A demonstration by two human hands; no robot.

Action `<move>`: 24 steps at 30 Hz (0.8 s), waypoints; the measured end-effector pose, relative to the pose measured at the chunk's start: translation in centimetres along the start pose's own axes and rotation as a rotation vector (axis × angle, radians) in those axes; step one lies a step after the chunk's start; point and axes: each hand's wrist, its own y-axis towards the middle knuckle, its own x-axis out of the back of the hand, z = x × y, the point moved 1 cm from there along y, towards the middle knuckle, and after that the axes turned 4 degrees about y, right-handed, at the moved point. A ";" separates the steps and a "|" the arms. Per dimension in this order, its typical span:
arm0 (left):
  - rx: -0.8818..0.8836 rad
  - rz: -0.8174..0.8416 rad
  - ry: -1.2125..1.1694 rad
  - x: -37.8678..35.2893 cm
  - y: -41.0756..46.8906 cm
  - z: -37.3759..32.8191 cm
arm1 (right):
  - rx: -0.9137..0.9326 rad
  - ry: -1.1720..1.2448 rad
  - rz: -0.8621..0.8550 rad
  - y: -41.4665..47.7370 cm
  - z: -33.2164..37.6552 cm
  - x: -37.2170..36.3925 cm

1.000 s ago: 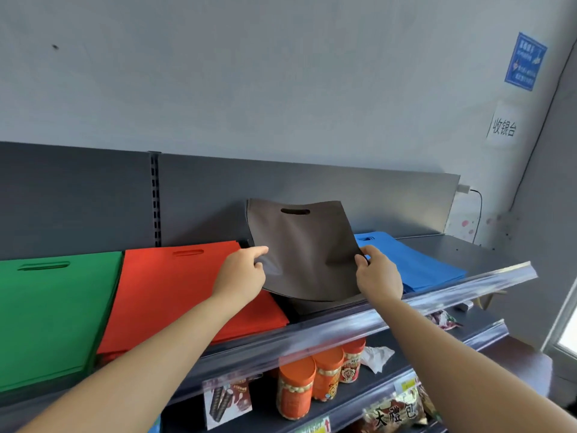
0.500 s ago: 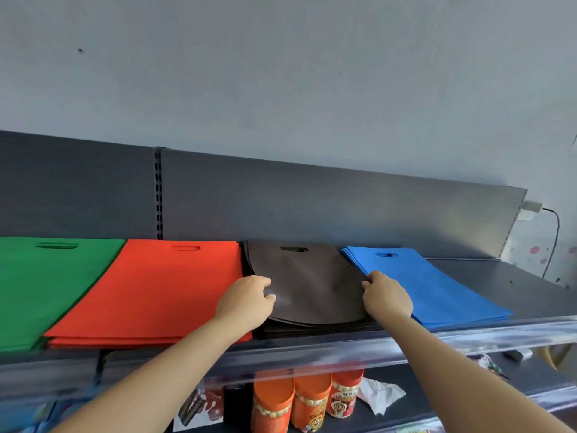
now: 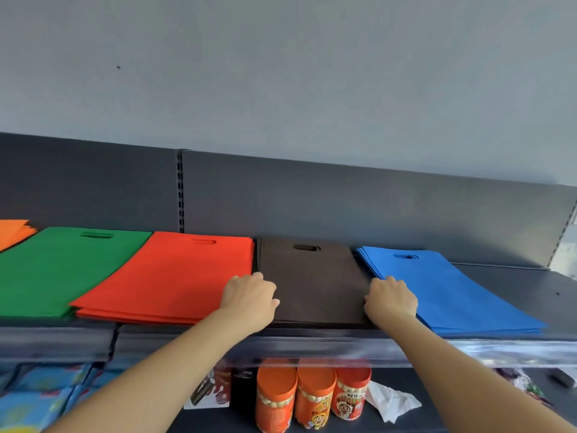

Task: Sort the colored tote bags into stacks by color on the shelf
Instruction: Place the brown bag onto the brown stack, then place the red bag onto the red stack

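Several flat stacks of tote bags lie side by side on the dark shelf: orange at the far left, then green, red, brown and blue. The top brown bag lies flat on its stack, handle hole toward the back panel. My left hand grips the brown bag's left edge with curled fingers, its thumb on top. My right hand grips the right edge in the same way, partly over the blue stack's near corner.
A clear plastic rail runs along the shelf's front edge. On the lower shelf stand three orange snack canisters, a crumpled white paper and packaged goods. The upright back panel rises right behind the stacks. Bare shelf lies right of the blue stack.
The brown bag, held up and tilted a second ago, has come down flat onto the brown stack. Both hands stayed on its side edges. The camera has tilted up and leftward.
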 end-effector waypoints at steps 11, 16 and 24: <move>0.219 -0.128 0.176 2.5 -5.7 8.1 | 0.550 0.280 -0.051 -2.4 11.8 2.3; 0.325 -0.104 0.278 2.8 -10.7 13.5 | 0.755 0.330 -0.012 -5.7 19.5 3.1; 0.528 0.001 0.341 3.6 -19.5 22.9 | 1.009 0.335 0.051 -13.0 31.5 4.0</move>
